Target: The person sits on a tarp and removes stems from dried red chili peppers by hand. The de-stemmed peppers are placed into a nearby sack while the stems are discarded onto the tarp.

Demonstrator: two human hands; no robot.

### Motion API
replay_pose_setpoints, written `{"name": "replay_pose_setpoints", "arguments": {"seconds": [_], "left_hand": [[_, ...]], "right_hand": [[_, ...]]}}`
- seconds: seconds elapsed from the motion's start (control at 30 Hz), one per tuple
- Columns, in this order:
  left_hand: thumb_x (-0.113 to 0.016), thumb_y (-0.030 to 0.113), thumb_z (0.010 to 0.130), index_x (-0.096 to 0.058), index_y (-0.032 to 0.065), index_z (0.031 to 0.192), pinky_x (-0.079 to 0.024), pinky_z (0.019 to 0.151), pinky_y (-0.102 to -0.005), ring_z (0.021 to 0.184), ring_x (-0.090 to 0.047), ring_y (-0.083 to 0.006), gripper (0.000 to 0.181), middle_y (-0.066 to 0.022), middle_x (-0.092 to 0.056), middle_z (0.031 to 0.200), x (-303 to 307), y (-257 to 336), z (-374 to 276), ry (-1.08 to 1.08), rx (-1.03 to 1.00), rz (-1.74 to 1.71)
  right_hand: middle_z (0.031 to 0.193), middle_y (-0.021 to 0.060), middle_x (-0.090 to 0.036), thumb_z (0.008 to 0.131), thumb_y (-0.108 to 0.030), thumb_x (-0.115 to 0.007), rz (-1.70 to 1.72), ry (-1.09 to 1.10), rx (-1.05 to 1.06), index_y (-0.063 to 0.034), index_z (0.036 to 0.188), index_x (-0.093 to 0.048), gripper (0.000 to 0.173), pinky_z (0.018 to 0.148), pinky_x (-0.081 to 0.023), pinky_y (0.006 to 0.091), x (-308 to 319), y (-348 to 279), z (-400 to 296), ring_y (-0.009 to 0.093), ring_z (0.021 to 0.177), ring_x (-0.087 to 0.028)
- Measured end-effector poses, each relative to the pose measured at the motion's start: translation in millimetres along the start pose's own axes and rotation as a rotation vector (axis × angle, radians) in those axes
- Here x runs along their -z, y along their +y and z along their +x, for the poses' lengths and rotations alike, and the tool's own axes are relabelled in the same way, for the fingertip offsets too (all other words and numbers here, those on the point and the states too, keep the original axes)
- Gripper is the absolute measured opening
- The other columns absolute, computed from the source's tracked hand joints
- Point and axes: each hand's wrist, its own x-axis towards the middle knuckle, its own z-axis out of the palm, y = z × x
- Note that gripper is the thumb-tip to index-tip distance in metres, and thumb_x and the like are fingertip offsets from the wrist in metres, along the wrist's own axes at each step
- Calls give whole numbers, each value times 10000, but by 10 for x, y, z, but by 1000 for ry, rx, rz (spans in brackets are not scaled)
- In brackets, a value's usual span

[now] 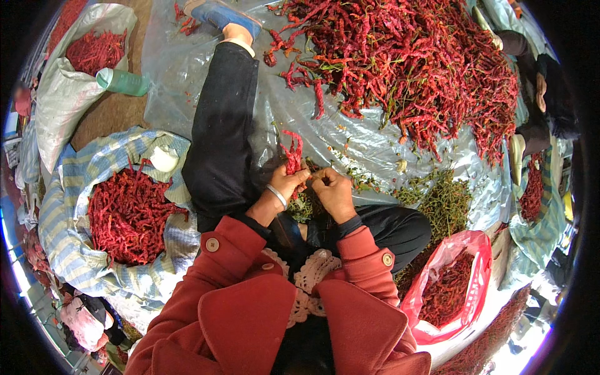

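My left hand (281, 185), with a metal bangle at its wrist, grips a small bunch of dried red chillies (293, 152) that points away from me. Close beside it, my right hand (333, 192) has its thumb and forefinger pinched together near the lower ends of the bunch. What sits between those fingertips is too small to tell. Beneath and around both hands lie green chilli stems (300, 209). A large heap of dried red chillies (398, 61) spreads over the clear plastic sheet (300, 112) in front of me.
At my left stands a striped woven sack (61, 211) full of red chillies; a white sack (65, 103) and a green plastic bottle (124, 82) are beyond it. To my right are a pile of stems (445, 201) and a red plastic bag (485, 267) of chillies. Another person's legs (534, 136) border the heap.
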Motion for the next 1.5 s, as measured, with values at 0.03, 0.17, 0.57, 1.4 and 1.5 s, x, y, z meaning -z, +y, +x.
{"name": "replay_pose_setpoints", "arguments": {"seconds": [0.03, 0.17, 0.57, 1.4, 1.5], "left_hand": [[-597, 102, 780, -536, 63, 884, -393, 453, -238, 558, -493, -104, 126, -23, -557, 759, -19, 26, -16, -13, 23, -20], [-595, 103, 777, -515, 68, 866, -396, 451, -239, 556, -490, -113, 125, -37, -539, 734, -115, 151, -158, -178, 74, -222], [-575, 106, 791, -574, 45, 872, -413, 496, -259, 650, -535, -140, 101, -47, -572, 760, -4, 58, -40, 82, 16, -290], [-626, 65, 748, -553, 57, 932, -412, 470, -220, 541, -485, -72, 198, 10, -559, 741, -64, 22, 1, 149, -235, 179], [-616, 49, 750, -548, 44, 908, -415, 467, -228, 526, -490, -82, 171, -4, -549, 696, -69, 60, -16, 188, -226, 218]], "right_hand": [[630, 159, -564, 684, -94, -599, -98, 101, 6, 2, 701, -544, 112, 548, -448, 316, -18, 57, 39, 248, 569, -566], [764, 176, -567, 707, -145, -565, -449, 127, 17, -39, 790, -537, 138, 580, -446, 408, 126, 332, 322, 355, 667, -561], [866, 150, -505, 743, -96, -554, -398, 134, 265, -70, 819, -561, 81, 621, -428, 420, 415, 354, 927, 343, 720, -537], [644, 108, -572, 732, -65, -552, 175, -295, -72, -1, 805, -600, 108, 554, -423, 268, 55, -8, 201, 116, 580, -506], [678, 213, -552, 700, -129, -566, -159, -43, 98, -12, 733, -585, 123, 556, -443, 354, -97, -136, 204, 330, 577, -554]]}}
